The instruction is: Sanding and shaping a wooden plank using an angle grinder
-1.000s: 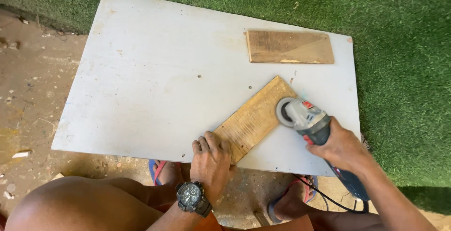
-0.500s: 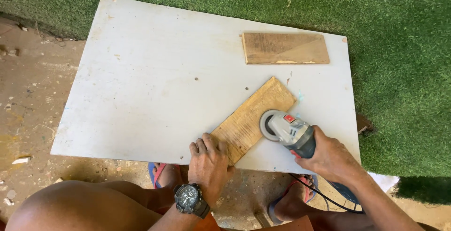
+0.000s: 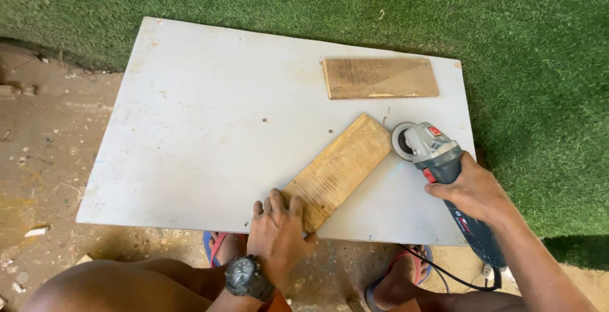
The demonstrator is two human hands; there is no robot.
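Note:
A pale wooden plank (image 3: 339,169) lies diagonally on a white board (image 3: 209,128) that serves as a low table. My left hand (image 3: 277,232), with a dark wristwatch, presses flat on the plank's near end. My right hand (image 3: 472,191) grips a grey and blue angle grinder (image 3: 438,159). Its disc end sits just beside the plank's far right corner, on the board.
A second, darker wooden plank (image 3: 379,78) lies flat near the board's far right edge. Green artificial turf (image 3: 533,64) surrounds the board behind and to the right. Bare dirt ground (image 3: 38,159) is on the left. My feet in sandals (image 3: 406,280) and the grinder's cable are under the near edge.
The grinder slid down along the plank's right edge, then moved back up to its far corner. My left hand stayed on the plank's near end.

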